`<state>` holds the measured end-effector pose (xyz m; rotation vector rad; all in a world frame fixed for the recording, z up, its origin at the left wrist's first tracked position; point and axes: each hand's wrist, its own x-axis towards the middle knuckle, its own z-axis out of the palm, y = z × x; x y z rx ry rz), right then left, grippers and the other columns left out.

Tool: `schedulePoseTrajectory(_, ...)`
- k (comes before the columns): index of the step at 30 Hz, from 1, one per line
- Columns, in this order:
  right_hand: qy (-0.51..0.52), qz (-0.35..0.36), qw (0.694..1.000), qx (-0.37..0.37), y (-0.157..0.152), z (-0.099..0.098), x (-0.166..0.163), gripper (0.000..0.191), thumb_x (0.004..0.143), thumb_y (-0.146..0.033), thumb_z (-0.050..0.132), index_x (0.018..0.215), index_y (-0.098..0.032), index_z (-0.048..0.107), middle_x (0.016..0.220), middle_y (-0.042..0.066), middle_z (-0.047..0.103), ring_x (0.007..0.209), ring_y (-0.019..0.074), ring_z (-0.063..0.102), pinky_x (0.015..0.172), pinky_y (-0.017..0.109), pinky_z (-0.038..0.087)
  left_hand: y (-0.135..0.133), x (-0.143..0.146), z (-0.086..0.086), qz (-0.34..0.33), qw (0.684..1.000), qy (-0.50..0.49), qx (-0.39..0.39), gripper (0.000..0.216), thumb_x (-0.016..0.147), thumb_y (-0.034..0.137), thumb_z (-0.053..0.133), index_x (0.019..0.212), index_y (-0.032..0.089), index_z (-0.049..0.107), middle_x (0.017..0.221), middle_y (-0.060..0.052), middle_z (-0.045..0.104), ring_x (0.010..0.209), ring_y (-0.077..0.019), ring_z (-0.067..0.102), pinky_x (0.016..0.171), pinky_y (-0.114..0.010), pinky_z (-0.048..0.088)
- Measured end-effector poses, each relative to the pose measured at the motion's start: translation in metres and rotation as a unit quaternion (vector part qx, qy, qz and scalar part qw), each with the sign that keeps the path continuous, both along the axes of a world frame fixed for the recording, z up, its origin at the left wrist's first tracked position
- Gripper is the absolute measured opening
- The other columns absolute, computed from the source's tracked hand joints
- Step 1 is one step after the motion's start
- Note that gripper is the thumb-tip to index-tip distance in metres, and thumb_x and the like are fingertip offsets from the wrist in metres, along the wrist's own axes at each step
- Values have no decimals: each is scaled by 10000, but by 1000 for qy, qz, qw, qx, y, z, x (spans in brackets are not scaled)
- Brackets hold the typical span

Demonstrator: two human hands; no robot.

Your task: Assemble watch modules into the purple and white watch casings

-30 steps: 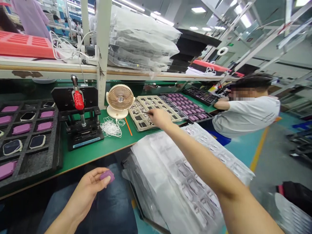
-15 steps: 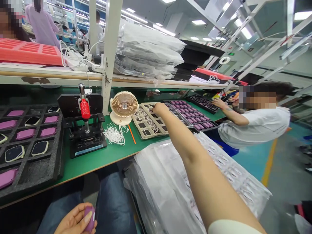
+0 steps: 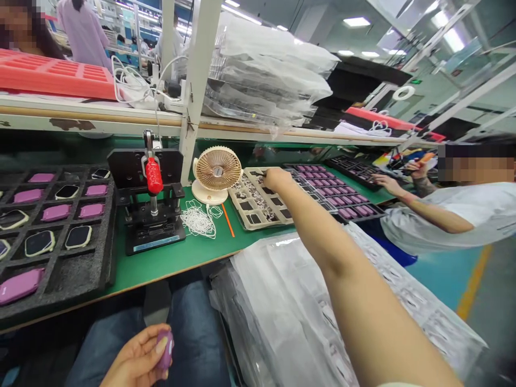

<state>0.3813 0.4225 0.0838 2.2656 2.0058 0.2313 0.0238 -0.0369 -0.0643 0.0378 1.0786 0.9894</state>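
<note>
Low over my lap, my left hand (image 3: 137, 357) is closed around a small purple watch-shaped case (image 3: 165, 352), holding it between thumb and fingers. My right arm stretches forward across the plastic-wrapped stack. At its end, my right hand (image 3: 278, 180) reaches into a beige compartment tray (image 3: 262, 224) with small dark and pale parts in its cells. The fingers there are bent together; whatever lies between the tips is too small to make out. On the left, a black foam tray (image 3: 76, 271) carries purple cases (image 3: 56, 212) and dark-screened watch pieces (image 3: 78, 236).
A toggle press with a red handle (image 3: 153, 176) stands beside a fan (image 3: 217, 169), tangled white cord (image 3: 198, 221) and an orange stick (image 3: 228, 220). Plastic-wrapped trays (image 3: 278, 285) rise at my right. Beyond are more purple cases (image 3: 342, 200) and a co-worker (image 3: 447, 209).
The view has swung slightly, so the bench things sit further right or lower left. My left hand still holds the purple case; my right hand stays at the beige tray.
</note>
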Motion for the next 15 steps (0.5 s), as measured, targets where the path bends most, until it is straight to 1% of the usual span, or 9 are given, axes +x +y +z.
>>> schedulePoseTrajectory(3,20,43,998,43,-32,19,-8,319,1059,-325,613,1208,-73,740,1220,198,731,1149,259,703,980,385,517,5,-4,18,8,999,-28,16,504,636,321,1011,1065,132,829,875,-115,752,652,-154,633,596,-274,484)
schedulePoseTrajectory(5,46,103,990,81,-65,28,-18,400,1089,-289,495,1264,-17,730,1260,266,707,1227,262,676,964,343,464,9,-9,29,6,997,-78,26,474,647,282,1002,1059,118,835,869,-107,733,644,-126,604,579,-244,456)
schedulePoseTrajectory(7,78,185,972,121,-111,29,-33,373,1073,-256,516,1336,-62,696,1351,251,679,1306,288,625,1006,373,461,14,-14,36,-3,990,-136,34,467,629,225,994,1049,97,837,844,-106,714,625,-107,575,536,-211,396)
schedulePoseTrajectory(8,96,233,960,126,-139,28,-43,321,1046,-218,549,1300,-112,713,1350,205,695,1300,265,629,1028,352,467,16,-15,38,-8,986,-160,37,463,630,202,981,1053,85,834,835,-111,708,617,-102,566,518,-200,364)
schedulePoseTrajectory(9,123,304,937,120,-171,24,-53,256,1018,-170,556,1185,-184,750,1264,135,746,1209,219,677,1001,314,499,19,-16,40,-12,984,-176,38,452,641,187,963,1059,73,831,826,-116,703,609,-99,558,505,-192,336)
schedulePoseTrajectory(10,181,435,876,109,-204,20,-65,284,997,-111,513,1099,-226,751,1151,99,780,1097,207,719,931,316,543,21,-16,41,-17,982,-186,38,438,657,178,945,1063,63,828,819,-120,699,601,-97,551,496,-188,315)
schedulePoseTrajectory(12,249,613,749,27,-268,8,-91,393,1006,-76,422,1199,-290,689,1113,38,779,979,168,744,753,278,571,23,-12,44,-28,981,-190,35,396,692,172,914,1057,49,824,807,-121,691,581,-90,538,486,-185,290)
schedulePoseTrajectory(13,260,649,715,-5,-295,2,-104,403,1014,-71,399,1235,-277,666,1099,40,773,897,159,743,694,274,561,23,-9,45,-33,981,-186,35,370,715,174,901,1053,45,823,798,-118,687,569,-84,530,481,-184,282)
schedulePoseTrajectory(15,268,686,675,-39,-332,-10,-127,354,1059,-109,373,1258,-233,639,1063,49,762,739,149,701,591,288,511,21,-4,48,-43,982,-178,39,329,755,180,881,1047,42,821,765,-106,677,548,-76,522,473,-181,272)
